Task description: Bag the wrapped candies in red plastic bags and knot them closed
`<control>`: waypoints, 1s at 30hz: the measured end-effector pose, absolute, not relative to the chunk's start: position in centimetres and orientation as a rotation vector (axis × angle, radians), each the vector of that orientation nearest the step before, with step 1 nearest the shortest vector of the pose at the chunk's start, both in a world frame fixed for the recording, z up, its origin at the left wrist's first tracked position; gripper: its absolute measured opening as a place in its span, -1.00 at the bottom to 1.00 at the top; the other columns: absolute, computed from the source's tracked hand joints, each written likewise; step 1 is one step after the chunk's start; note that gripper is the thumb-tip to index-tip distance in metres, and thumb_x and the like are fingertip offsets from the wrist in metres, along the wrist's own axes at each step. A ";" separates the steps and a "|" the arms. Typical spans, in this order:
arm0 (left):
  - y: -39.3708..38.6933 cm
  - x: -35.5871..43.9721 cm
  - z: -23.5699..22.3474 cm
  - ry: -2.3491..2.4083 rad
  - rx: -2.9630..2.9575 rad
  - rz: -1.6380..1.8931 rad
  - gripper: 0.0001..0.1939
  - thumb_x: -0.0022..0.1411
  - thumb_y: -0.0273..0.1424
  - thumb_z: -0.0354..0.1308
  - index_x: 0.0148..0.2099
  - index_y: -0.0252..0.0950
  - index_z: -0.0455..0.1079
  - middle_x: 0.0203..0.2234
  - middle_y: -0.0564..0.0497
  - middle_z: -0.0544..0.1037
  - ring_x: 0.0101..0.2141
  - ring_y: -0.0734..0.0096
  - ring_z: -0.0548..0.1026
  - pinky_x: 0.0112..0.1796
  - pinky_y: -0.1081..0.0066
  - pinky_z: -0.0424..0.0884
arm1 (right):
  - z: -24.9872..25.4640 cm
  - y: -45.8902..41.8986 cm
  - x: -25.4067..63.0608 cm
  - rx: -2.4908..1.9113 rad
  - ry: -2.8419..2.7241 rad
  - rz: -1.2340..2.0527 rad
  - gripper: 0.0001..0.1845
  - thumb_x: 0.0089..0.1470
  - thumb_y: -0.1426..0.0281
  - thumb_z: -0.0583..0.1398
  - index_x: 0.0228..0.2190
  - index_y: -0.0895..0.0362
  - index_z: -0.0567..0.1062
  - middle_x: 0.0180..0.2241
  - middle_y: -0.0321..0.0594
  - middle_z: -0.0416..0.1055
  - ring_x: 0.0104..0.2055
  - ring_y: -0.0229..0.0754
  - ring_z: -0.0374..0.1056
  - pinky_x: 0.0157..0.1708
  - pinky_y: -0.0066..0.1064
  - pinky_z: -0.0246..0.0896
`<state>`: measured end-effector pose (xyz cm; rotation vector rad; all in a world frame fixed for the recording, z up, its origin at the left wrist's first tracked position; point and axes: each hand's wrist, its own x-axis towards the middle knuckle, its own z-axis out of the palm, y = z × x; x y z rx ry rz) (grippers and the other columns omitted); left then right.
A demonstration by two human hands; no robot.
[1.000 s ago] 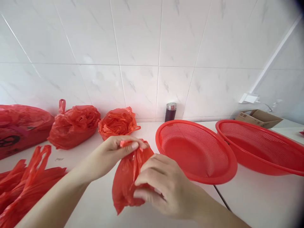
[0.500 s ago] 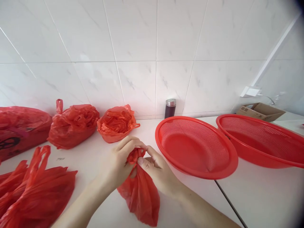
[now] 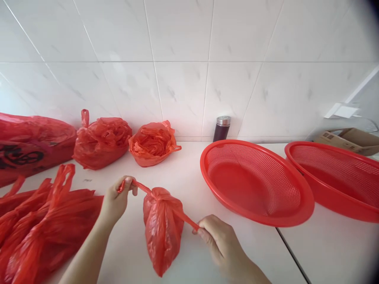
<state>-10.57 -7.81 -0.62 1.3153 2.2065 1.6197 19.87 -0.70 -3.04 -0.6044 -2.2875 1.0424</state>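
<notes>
Low in the middle of the frame, a small red plastic bag (image 3: 162, 228) hangs over the white counter (image 3: 189, 173), its two handle strips stretched out from a knot at its top. The left hand (image 3: 117, 199) pinches one strip toward the left; the right hand (image 3: 220, 242) pinches the other toward the lower right, so the hands are well apart, each closed on a strip. Flat tied bags (image 3: 44, 225) lie at the lower left, stuffed bags (image 3: 102, 138) along the tiled wall at the left, two red colanders (image 3: 256, 183) at the right, a dark flask (image 3: 222, 128) behind them.
</notes>
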 end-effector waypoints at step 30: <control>3.1 -6.5 -4.1 2.426 1.652 0.077 -0.73 0.33 -0.25 0.10 -0.06 -0.33 0.42 -0.23 -0.05 0.53 -0.29 0.36 0.52 -0.23 0.23 0.49 | -5.8 1.4 13.7 -1.043 -2.581 0.857 -0.88 0.15 0.48 0.05 -0.28 0.05 0.17 -0.45 -0.34 0.39 -0.47 -0.21 0.30 -0.51 -0.47 -0.08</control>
